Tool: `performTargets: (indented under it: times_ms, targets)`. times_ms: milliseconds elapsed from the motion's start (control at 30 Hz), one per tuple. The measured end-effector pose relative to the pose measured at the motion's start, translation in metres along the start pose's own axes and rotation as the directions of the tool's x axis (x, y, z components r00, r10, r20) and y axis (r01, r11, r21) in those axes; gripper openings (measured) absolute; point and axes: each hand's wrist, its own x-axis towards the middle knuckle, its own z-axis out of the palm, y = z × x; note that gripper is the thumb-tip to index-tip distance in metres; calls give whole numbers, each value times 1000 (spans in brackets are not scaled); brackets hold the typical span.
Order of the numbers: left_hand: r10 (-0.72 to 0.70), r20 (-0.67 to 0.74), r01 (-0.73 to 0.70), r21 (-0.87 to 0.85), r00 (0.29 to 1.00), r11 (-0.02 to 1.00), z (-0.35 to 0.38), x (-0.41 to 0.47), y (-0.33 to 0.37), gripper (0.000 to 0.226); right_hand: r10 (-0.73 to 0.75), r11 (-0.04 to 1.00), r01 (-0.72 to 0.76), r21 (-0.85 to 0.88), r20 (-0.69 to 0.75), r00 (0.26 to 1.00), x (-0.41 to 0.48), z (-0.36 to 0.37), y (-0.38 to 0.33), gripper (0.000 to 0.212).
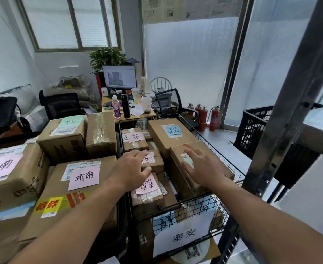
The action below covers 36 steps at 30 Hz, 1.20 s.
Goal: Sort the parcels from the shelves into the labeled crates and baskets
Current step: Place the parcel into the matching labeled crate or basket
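Right hand [204, 168] is lying flat on the box [200, 145], fingers [193, 154] straight and spread, gripping nothing. Box is sitting tilted along the right side of the basket [195, 200], long axis running away from the person. Left hand [132, 168] is hanging loosely open just left of it, over a small parcel [155, 164].

A black wire basket [200, 204] carries the parcels, and a white sheet reading 泰安 [183, 238] hangs on its front wall. Cardboard cartons fill it to the rim: a large carton with a blue note [162, 141] at the far right, a carton with a pink note [134, 144] at the far left, a small carton [155, 163] in the middle, a long carton [177, 176] along the right side, and a flat parcel with a pink note [147, 197] nearest. On the grey floor [219, 138] beyond stand red fire extinguishers [202, 119] and a black plastic crate [252, 128].
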Motion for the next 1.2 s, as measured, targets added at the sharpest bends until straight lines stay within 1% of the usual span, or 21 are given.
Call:
performTargets:
  times_ms: [67,167,267,367,500,567,633,733,800,933,1033,1200]
  targets:
    - [76,44,-78,46,996,996,1,-4,1,61,-9,998,10,-65,9,1000,-15,-7,-9,51]
    - [186,95,-192,66,978,979,2,-11,1,60,53,987,-47,-155,39,998,-41,-16,-24,53]
    - [273,130,-276,2,953,961,1,-20,8,58,137,966,-123,-229,48,989,-75,-31,-35,52]
    - [368,132,-361,-69,921,930,1,-32,21,60,264,930,-243,-275,41,964,-118,-44,-41,53]
    - [534,152,-527,-86,832,846,12,-60,51,63,469,849,-437,-296,45,882,-196,-50,-38,55]
    - [600,179,-590,-111,780,800,18,-81,69,62,560,801,-519,-300,64,826,-240,-53,-39,54]
    - [665,213,-654,-133,715,745,25,-103,89,61,655,731,-608,-310,72,752,-283,-56,-41,55]
    - [732,239,-716,-164,638,678,32,-136,123,59,795,597,-771,-223,33,606,-349,-64,-46,58]
    - [766,243,-748,-180,595,638,36,-158,147,58,854,510,-838,-193,-2,520,-393,-75,-52,59]
    - [833,224,-813,-200,506,547,41,-208,201,55,928,357,-920,-161,-56,369,-480,-106,-64,58]
    - [880,224,-853,-234,420,467,41,-259,249,59,960,246,-956,-160,-97,264,-552,-130,-71,57]
    - [928,212,-885,-294,307,360,35,-368,330,60,975,90,-983,-163,-185,120,-683,-180,-94,53]
